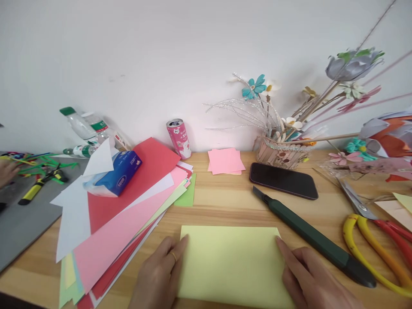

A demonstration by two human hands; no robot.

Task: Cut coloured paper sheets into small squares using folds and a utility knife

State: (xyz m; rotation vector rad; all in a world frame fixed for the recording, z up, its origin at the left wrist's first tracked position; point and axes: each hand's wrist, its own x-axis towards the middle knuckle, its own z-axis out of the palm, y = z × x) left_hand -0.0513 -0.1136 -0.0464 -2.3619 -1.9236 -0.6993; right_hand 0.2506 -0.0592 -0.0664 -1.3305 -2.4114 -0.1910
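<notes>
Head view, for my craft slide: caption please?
Both hands press a yellow sheet flat beside a cutter and coloured papers.

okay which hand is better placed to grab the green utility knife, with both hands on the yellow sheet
Probably the right hand. It rests on the right edge of the yellow paper sheet, and the green utility knife lies just beyond its fingers. The left hand sits on the sheet's far edge, beside the stack of coloured paper.
</notes>
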